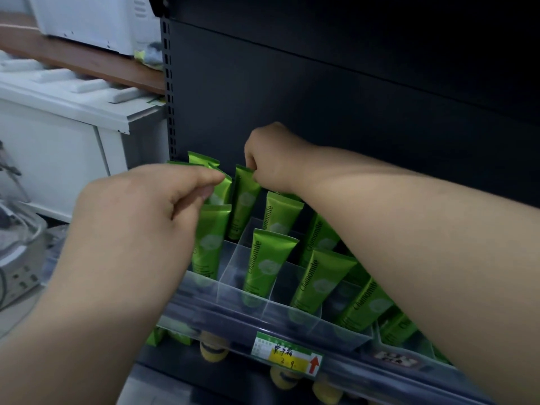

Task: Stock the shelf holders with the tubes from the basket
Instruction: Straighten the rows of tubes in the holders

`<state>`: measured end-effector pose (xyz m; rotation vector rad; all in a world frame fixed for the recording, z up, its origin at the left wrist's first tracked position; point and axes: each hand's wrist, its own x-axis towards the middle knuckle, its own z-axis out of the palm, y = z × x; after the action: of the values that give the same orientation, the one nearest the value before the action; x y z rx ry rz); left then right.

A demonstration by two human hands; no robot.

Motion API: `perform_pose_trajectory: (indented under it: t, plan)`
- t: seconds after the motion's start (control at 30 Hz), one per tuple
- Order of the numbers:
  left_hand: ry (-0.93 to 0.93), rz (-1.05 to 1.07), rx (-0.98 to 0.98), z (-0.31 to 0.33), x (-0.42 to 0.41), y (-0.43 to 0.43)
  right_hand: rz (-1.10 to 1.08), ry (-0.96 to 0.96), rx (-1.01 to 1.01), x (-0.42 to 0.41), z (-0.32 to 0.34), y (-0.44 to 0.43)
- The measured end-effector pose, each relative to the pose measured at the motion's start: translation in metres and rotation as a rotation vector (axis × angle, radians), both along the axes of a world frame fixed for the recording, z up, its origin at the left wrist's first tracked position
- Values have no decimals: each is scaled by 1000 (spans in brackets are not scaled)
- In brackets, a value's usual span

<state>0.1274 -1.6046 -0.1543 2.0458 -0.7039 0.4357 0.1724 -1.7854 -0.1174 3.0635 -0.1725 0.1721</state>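
Several green tubes marked "Chamomile" stand upright in a clear plastic holder (233, 260) with dividers on a dark shelf. My right hand (271, 159) reaches to the back row and pinches the top edge of a green tube (244, 200) that stands in a rear slot. My left hand (152, 206) is at the left column and pinches the top corner of another green tube (223, 190) behind the front-left tube (209, 238). More tubes (318, 283) fill the slots under my right forearm. No basket is in view.
The shelf's dark back panel (350, 97) rises behind the tubes. A price label (287, 356) with a red arrow hangs on the clear front rail. Yellow-topped items (211, 350) sit on the shelf below. A white cabinet (64, 133) stands to the left.
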Motion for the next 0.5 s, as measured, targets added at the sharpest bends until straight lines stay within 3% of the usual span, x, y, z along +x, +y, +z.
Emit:
perform_pose_trajectory:
  t: [0.17,0.33,0.5]
  plan:
    - [28,21,-57,1,5,5,-42,18,48,5,2,0]
    - [60,27,-70,-2,11,13,59,-125,119,-1,13,14]
    - [37,38,-41,2,7,10,74,-32,97,-2,0,30]
